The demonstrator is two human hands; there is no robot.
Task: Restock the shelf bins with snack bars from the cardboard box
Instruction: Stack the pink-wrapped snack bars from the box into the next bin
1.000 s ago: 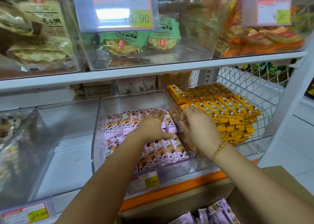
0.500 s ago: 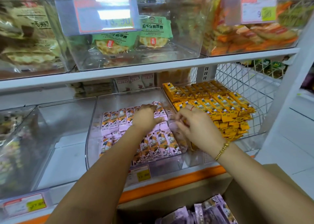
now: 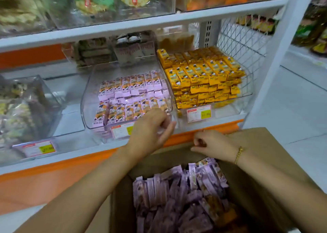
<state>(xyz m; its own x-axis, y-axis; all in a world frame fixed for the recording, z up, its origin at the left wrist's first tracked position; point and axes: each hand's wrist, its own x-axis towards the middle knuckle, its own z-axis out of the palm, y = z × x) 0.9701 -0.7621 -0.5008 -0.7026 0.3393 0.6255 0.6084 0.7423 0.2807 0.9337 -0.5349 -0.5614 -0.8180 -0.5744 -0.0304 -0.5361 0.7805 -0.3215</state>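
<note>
— Entry one: the left hand?
— My left hand (image 3: 152, 126): centre of the frame, just in front of the lip of the clear plastic shelf bin (image 3: 88, 100). Fingers loose and half bent, carrying nothing.

— Entry two: the right?
— My right hand (image 3: 212, 144): right of centre, over the far edge of the brown cardboard box (image 3: 265, 144). Fingers curled into the palm, nothing visible in them. One gold bead bracelet (image 3: 238, 155) at the wrist.

— Stock in the bin?
— Lilac-wrapped snack bars (image 3: 131, 87): a back row and a front row, lying flat, centre of the frame.

— Stock in the box?
— Purple-wrapped snack bars (image 3: 177, 188): a loose heap, many on edge, lower centre of the frame.

— Adjoining items?
— Yellow-wrapped bars (image 3: 203, 73): stacked in layers in the bin just right of mine. A white-and-yellow price tag (image 3: 199, 113) sits below them. The orange shelf edge (image 3: 53, 163) runs under both bins.
</note>
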